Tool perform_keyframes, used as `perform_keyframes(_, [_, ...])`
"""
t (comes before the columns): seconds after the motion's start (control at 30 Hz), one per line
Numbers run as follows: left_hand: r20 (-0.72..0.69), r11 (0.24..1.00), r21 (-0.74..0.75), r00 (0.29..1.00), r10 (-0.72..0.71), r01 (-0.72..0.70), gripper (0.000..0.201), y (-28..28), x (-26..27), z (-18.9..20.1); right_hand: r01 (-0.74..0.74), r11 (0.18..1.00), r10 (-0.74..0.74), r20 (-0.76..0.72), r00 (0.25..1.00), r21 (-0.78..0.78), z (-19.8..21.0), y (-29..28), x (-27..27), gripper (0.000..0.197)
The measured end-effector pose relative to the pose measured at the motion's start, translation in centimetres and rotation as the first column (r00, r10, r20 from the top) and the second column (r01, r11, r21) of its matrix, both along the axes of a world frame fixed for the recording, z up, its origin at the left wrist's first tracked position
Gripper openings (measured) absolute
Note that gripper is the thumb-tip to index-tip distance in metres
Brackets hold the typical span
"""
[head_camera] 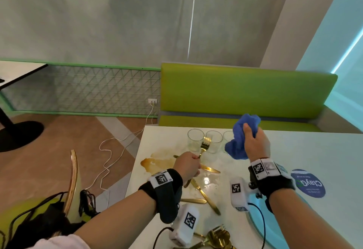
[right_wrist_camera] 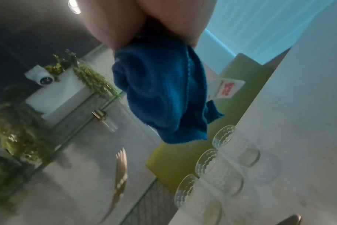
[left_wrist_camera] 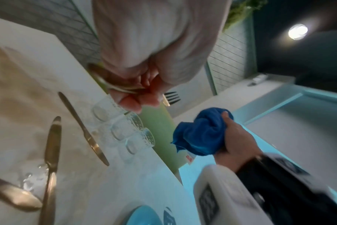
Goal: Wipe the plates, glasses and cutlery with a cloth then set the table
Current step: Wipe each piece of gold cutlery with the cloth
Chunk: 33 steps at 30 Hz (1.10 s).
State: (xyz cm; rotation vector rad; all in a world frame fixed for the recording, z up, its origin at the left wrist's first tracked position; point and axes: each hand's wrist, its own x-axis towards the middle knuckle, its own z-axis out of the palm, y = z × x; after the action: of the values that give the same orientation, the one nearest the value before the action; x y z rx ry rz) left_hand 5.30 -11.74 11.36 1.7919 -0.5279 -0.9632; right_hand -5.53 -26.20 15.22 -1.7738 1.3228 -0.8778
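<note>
My left hand (head_camera: 187, 165) grips the handle of a gold fork (head_camera: 204, 144), tines up, above the white table (head_camera: 314, 150); the same fork (left_wrist_camera: 170, 98) pokes out past the curled fingers in the left wrist view. To the right, my right hand (head_camera: 255, 144) holds a bunched blue cloth (head_camera: 240, 138) in the air, apart from the fork. The cloth (right_wrist_camera: 160, 97) hangs from that hand over the table's far edge. Three clear glasses (head_camera: 195, 139) stand in a row at the back. Gold knives (head_camera: 205, 194) lie crossed under my left wrist.
A brown spill (head_camera: 155, 162) and water drops wet the table near the knives. More gold forks and spoons (head_camera: 216, 238) lie piled at the near edge. A pale blue plate (head_camera: 255, 227) sits at the front right beside a round blue sticker (head_camera: 307, 183). A green bench (head_camera: 245, 93) stands behind.
</note>
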Motion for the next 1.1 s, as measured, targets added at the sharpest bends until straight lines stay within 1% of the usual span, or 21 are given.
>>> perform_keyframes(0.07, [-0.037, 0.998, -0.002, 0.997, 0.065, -0.065, 0.018, -0.3, 0.6, 0.3, -0.09, 0.991, 0.085, 0.056, 0.995, 0.101, -0.6, 0.9, 0.7, 0.041])
perform_keyframes(0.13, [-0.025, 0.998, -0.036, 0.998, 0.053, -0.054, 0.013, -0.8, 0.4, 0.7, -0.21, 0.953, 0.195, 0.088, 0.977, 0.219, -2.3, 2.6, 2.0, 0.035])
perform_keyframes(0.2, [0.111, 0.999, -0.036, 0.994, 0.004, 0.0, 0.011, -1.2, 0.0, 1.1, -0.282, 0.906, 0.294, 0.011, 0.956, 0.317, -3.7, 4.3, 3.1, 0.034])
perform_keyframes(0.23, [0.185, 0.999, -0.031, 0.983, -0.017, 0.023, 0.009, -1.4, -0.1, 1.2, -0.279, 0.894, 0.299, -0.002, 0.954, 0.351, -4.2, 4.7, 3.7, 0.035])
perform_keyframes(0.3, [0.265, 0.998, -0.037, 0.963, -0.044, 0.056, 0.01, -1.5, -0.1, 1.3, -0.263, 0.843, 0.253, 0.086, 0.964, 0.469, -4.0, 5.3, 4.2, 0.039])
perform_keyframes(0.33, [0.264, 0.997, -0.049, 0.963, -0.051, 0.066, 0.011, -1.5, 0.0, 1.5, -0.256, 0.813, 0.206, 0.153, 0.967, 0.523, -4.0, 5.1, 4.3, 0.039])
perform_keyframes(0.4, [0.237, 0.997, -0.061, 0.971, -0.037, 0.053, 0.015, -1.6, 0.4, 1.7, -0.29, 0.752, 0.141, 0.285, 0.948, 0.591, -3.6, 4.9, 4.5, 0.036])
perform_keyframes(0.5, [0.193, 0.998, -0.064, 0.981, 0.031, -0.018, 0.015, -1.7, 1.0, 1.8, -0.367, 0.695, 0.109, 0.414, 0.904, 0.618, -3.0, 4.7, 4.6, 0.03])
perform_keyframes(0.53, [0.175, 0.996, -0.068, 0.982, 0.073, -0.062, 0.012, -1.7, 1.1, 1.9, -0.384, 0.682, 0.073, 0.465, 0.882, 0.622, -2.8, 4.4, 4.8, 0.033])
perform_keyframes(0.6, [0.142, 0.988, -0.08, 0.979, 0.145, -0.134, 0.011, -1.6, 1.3, 2.1, -0.387, 0.658, 0.001, 0.513, 0.859, 0.646, -2.2, 4.2, 4.9, 0.046])
perform_keyframes(0.63, [0.149, 0.987, -0.084, 0.977, 0.149, -0.137, 0.012, -1.6, 1.3, 2.2, -0.386, 0.674, 0.019, 0.507, 0.861, 0.63, -2.0, 4.1, 5.1, 0.049])
perform_keyframes(0.67, [0.178, 0.99, -0.084, 0.976, 0.127, -0.113, 0.013, -1.5, 1.1, 2.3, -0.374, 0.709, 0.077, 0.461, 0.884, 0.598, -2.0, 4.2, 5.3, 0.047])
perform_keyframes(0.73, [0.256, 0.994, -0.1, 0.964, 0.076, -0.052, 0.011, -1.3, 0.9, 2.3, -0.342, 0.764, 0.172, 0.338, 0.925, 0.547, -1.6, 4.8, 5.6, 0.035])
perform_keyframes(0.8, [0.311, 0.995, -0.103, 0.95, 0.034, -0.002, 0.009, -1.2, 0.7, 2.2, -0.342, 0.792, 0.209, 0.301, 0.93, 0.506, -1.9, 4.9, 5.4, 0.028])
perform_keyframes(0.83, [0.325, 0.995, -0.099, 0.946, 0.004, 0.03, 0.008, -1.1, 0.7, 2.2, -0.349, 0.797, 0.215, 0.309, 0.927, 0.493, -2.1, 4.7, 5.2, 0.024])
perform_keyframes(0.87, [0.333, 0.995, -0.083, 0.942, -0.031, 0.062, 0.008, -1.0, 0.6, 2.1, -0.355, 0.799, 0.209, 0.328, 0.921, 0.486, -2.2, 4.6, 5.0, 0.021])
perform_keyframes(0.93, [0.328, 0.992, -0.07, 0.941, -0.079, 0.108, 0.009, -0.9, 0.4, 1.9, -0.356, 0.809, 0.195, 0.358, 0.913, 0.468, -2.4, 4.4, 4.7, 0.02])
perform_keyframes(1.03, [0.212, 0.986, -0.099, 0.971, -0.113, 0.136, 0.015, -1.0, -0.5, 1.9, -0.305, 0.836, 0.143, 0.356, 0.923, 0.456, -2.6, 4.0, 4.4, 0.023])
perform_keyframes(1.1, [0.184, 0.98, -0.07, 0.968, -0.173, 0.189, 0.013, -1.2, -1.1, 1.5, -0.256, 0.852, 0.082, 0.366, 0.927, 0.456, -2.5, 3.5, 4.0, 0.023])
